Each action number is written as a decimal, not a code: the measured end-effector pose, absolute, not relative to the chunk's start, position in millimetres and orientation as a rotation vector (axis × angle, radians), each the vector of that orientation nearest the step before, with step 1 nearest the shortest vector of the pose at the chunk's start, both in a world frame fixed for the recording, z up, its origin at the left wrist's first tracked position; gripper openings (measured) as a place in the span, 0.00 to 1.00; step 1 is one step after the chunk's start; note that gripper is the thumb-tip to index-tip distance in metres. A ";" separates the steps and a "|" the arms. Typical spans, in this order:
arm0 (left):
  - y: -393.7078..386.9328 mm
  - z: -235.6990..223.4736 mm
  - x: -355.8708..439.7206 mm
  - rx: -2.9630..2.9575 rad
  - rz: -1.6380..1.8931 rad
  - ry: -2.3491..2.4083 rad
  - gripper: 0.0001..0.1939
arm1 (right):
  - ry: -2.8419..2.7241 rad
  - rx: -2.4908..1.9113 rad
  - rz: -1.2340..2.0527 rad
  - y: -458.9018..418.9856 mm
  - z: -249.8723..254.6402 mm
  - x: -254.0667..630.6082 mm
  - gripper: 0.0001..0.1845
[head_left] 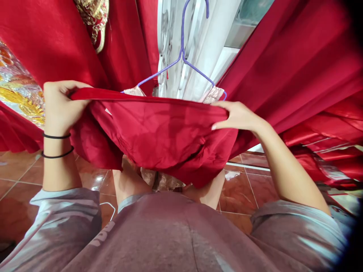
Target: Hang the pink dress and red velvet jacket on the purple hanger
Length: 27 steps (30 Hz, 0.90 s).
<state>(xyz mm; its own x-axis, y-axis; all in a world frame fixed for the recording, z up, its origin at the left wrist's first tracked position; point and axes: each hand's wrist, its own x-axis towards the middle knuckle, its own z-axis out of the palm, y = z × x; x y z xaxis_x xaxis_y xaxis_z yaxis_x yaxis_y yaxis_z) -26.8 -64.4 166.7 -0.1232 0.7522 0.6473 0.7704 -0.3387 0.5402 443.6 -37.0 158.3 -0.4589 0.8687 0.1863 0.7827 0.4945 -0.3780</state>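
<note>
A: The left hand point(61, 101) pinches one upper corner of the red cloth point(167, 132) between thumb and fingers. What about the other one?

B: The right hand point(241, 115) grips the opposite end, thumb in front; some of its fingers are hidden behind the fabric.

A: So where exactly is the cloth?

B: Stretched between both hands, in front of the person's body and above the knees. Its top edge is nearly straight, and the lower part hangs in creased folds.

A: And right behind it?

B: A purple hanger point(182, 49), its hook at the top. Pale patterned straps point(213, 94) sit near both ends of it; the cloth covers what lies below them.

A: Anything on the wrists?

B: Two black bands point(57, 136) circle the left one.

A: Farther out?

B: Red drapes point(300, 64) hang on both sides, with a gold-trimmed piece point(95, 22) at upper left. Shiny clear wrapping point(21, 83) shows at the far left, and glossy red bundles point(329, 139) lie at the right.

A: Underfoot?

B: A reddish-brown tiled floor point(236, 192), shiny in places.
</note>
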 end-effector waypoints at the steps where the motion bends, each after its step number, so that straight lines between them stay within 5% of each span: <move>1: -65.2 164.2 -27.5 -2.032 -1.473 -1.795 0.17 | -2.526 -1.430 0.382 -38.7 157.3 443.2 0.27; 4: -66.9 159.7 -27.5 -2.027 -1.413 -1.773 0.18 | -2.664 -1.708 0.413 -40.2 147.7 445.5 0.07; 6: -67.6 160.2 -27.1 -2.006 -1.460 -1.797 0.17 | -2.446 -1.768 0.234 -41.6 143.5 449.4 0.04; 10: -79.9 162.7 -34.7 -1.925 -1.645 -1.872 0.18 | -1.960 -1.473 -0.080 -61.9 140.2 455.3 0.18; 14: -109.1 130.5 -61.0 -2.277 -1.526 -1.876 0.18 | -2.578 -1.420 0.003 -105.6 112.9 458.2 0.34; 21: -168.1 13.0 -96.1 -2.891 -0.883 -2.531 0.17 | -3.008 -1.274 -0.242 -187.8 26.6 462.7 0.33; 24: -182.7 6.8 -95.3 -2.924 -0.928 -2.533 0.17 | -2.917 -1.368 -0.296 -203.5 14.8 467.8 0.34; 27: -174.9 24.7 -88.2 -2.747 -1.154 -2.501 0.16 | -2.643 -1.557 -0.019 -194.3 23.1 469.7 0.35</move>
